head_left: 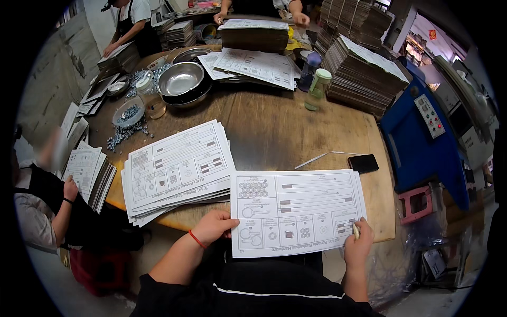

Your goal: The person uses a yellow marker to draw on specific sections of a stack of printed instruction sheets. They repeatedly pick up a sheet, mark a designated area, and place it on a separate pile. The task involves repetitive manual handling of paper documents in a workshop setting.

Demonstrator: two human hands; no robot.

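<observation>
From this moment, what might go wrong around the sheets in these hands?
The stack of printed sheets to the left is unevenly fanned and appears to reach past the table's near edge; a bump from the left hand might slide some off.
The black flat object lies close behind the held sheets, so their far corner could nudge it.
Loose metal parts lie near that stack and might get caught between sheets.

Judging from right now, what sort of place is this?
Likely a small packing workshop: a tall stack of printed sheets, a heap of small metallic parts, and a blue machine with a control panel.
</observation>
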